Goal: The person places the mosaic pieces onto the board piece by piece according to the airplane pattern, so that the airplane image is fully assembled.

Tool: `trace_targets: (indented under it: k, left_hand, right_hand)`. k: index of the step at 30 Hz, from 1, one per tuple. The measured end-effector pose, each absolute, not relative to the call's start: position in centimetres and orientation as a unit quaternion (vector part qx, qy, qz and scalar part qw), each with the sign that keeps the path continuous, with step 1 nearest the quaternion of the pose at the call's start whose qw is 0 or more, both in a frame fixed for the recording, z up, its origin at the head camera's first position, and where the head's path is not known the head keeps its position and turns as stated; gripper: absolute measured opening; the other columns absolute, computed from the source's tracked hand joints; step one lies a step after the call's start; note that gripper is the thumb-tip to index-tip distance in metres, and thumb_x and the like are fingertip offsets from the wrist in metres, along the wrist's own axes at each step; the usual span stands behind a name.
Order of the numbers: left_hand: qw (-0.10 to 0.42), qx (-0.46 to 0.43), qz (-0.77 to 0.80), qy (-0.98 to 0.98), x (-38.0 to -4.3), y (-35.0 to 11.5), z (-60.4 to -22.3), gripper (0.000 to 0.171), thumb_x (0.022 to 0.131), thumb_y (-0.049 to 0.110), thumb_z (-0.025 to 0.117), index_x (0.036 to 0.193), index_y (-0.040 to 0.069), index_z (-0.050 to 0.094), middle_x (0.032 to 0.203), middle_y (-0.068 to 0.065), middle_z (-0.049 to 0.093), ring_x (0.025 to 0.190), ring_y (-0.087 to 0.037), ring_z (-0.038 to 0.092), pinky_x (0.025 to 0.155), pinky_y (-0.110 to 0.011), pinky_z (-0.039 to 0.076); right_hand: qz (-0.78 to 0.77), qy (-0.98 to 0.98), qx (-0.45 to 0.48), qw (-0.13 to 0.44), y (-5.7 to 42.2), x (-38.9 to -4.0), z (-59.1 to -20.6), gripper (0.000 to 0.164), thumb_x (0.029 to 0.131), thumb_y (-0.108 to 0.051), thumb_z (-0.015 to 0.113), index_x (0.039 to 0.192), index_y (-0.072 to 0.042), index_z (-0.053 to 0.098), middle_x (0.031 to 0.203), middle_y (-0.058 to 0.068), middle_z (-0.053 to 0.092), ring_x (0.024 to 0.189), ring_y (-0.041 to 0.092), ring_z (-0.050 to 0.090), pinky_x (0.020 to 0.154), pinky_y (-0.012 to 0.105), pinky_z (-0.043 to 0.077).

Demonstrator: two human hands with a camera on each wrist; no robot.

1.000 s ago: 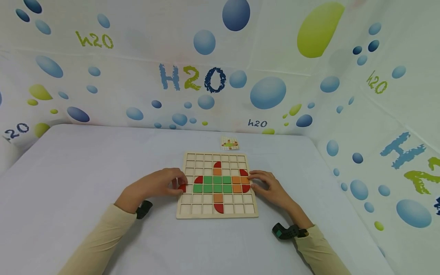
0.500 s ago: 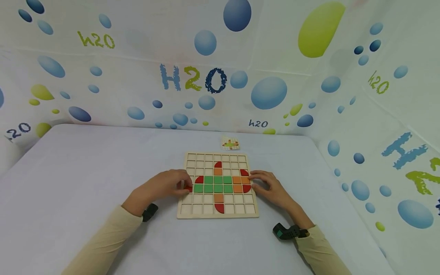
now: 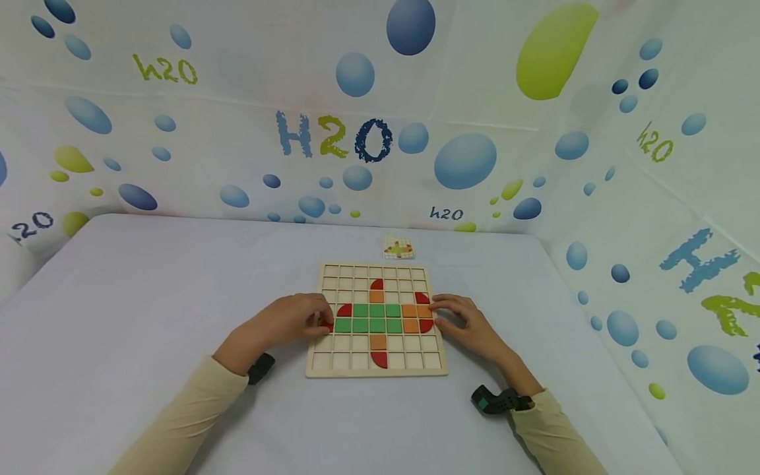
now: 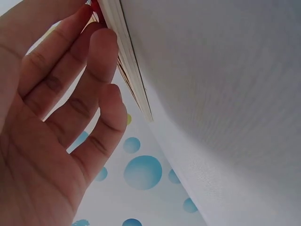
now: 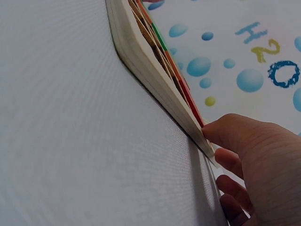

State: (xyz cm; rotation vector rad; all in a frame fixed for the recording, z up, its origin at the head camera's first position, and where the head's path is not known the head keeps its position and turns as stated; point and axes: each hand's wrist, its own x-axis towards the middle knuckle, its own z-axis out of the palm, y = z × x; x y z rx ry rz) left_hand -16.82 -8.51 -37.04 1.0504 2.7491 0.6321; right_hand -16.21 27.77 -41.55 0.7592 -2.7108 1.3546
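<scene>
A square wooden grid board (image 3: pixel 377 377) lies on the table. Green square tiles (image 3: pixel 377 324) run across its middle, with orange squares (image 3: pixel 410 326) to their right and above and below. Red quarter-round tiles (image 3: pixel 380 359) sit at the ends. My left hand (image 3: pixel 291 320) pinches another red tile (image 3: pixel 330 327) at the left end of the green row; the fingers cover most of it. At the opposite side my right hand (image 3: pixel 472 324) rests with its thumb and fingertips against the board's edge, as the thumb (image 5: pixel 221 132) in the right wrist view shows.
A small picture card (image 3: pixel 398 249) showing a coloured pattern on a grid lies behind the board. White cloth covers the table (image 3: pixel 178 277), and a white backdrop (image 3: pixel 237 145) with blue and green dots rises at the back and right.
My left hand has moved a little to the right, carrying the red tile from the board's left rim into the cell beside the green row. My right hand stays in place.
</scene>
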Motion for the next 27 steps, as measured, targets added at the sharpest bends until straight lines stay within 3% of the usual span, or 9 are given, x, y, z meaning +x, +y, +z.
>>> trace_targets:
  k: [5,10,20,24,27]
  left_hand:
    - [0.066,0.354,0.217,0.907,-16.9,-8.5,-37.0,0.008,0.085,0.011,0.075,0.088,0.015,0.069,0.086,0.008,0.06,0.069,-0.005,0.05,0.063,-0.021,0.044]
    - [0.07,0.358,0.219,0.905,-16.9,-8.4,-37.0,0.007,0.085,0.011,0.074,0.089,0.015,0.068,0.087,0.007,0.059,0.07,-0.005,0.05,0.063,-0.021,0.044]
    - [0.068,0.327,0.209,0.919,-17.1,-8.4,-36.8,0.005,0.089,0.017,0.071,0.093,0.016,0.069,0.088,0.009,0.059,0.073,-0.005,0.051,0.066,-0.023,0.045]
    - [0.031,0.306,0.196,0.931,-16.9,-8.7,-36.8,0.018,0.089,0.023,0.071,0.103,0.012,0.069,0.093,0.004,0.062,0.079,-0.01,0.056,0.072,-0.029,0.047]
    - [-0.004,0.296,0.177,0.939,-16.8,-9.2,-36.9,0.037,0.09,0.033,0.069,0.117,0.008,0.065,0.103,-0.003,0.065,0.093,-0.019,0.06,0.082,-0.039,0.048]
  right_hand:
    - [0.434,-0.868,0.241,0.004,27.4,-15.5,-39.9,0.027,0.09,0.003,0.064,0.117,0.005,0.063,0.133,0.027,0.053,0.125,0.044,0.044,0.099,0.059,0.037]
    - [0.435,-0.868,0.24,0.005,27.8,-15.8,-40.8,0.028,0.091,0.0,0.064,0.119,0.002,0.064,0.135,0.023,0.053,0.127,0.042,0.043,0.101,0.059,0.036]
    - [0.435,-0.868,0.238,0.003,27.6,-15.5,-39.8,0.028,0.091,0.001,0.064,0.118,0.005,0.063,0.133,0.028,0.053,0.127,0.046,0.044,0.101,0.061,0.037]
    - [0.439,-0.866,0.238,0.007,27.7,-16.0,-41.1,0.03,0.091,0.0,0.064,0.121,0.004,0.062,0.134,0.027,0.052,0.128,0.045,0.044,0.098,0.06,0.041]
    - [0.445,-0.861,0.247,0.021,27.9,-16.4,-42.5,0.032,0.091,0.001,0.064,0.123,0.003,0.062,0.136,0.026,0.052,0.127,0.043,0.045,0.093,0.057,0.043]
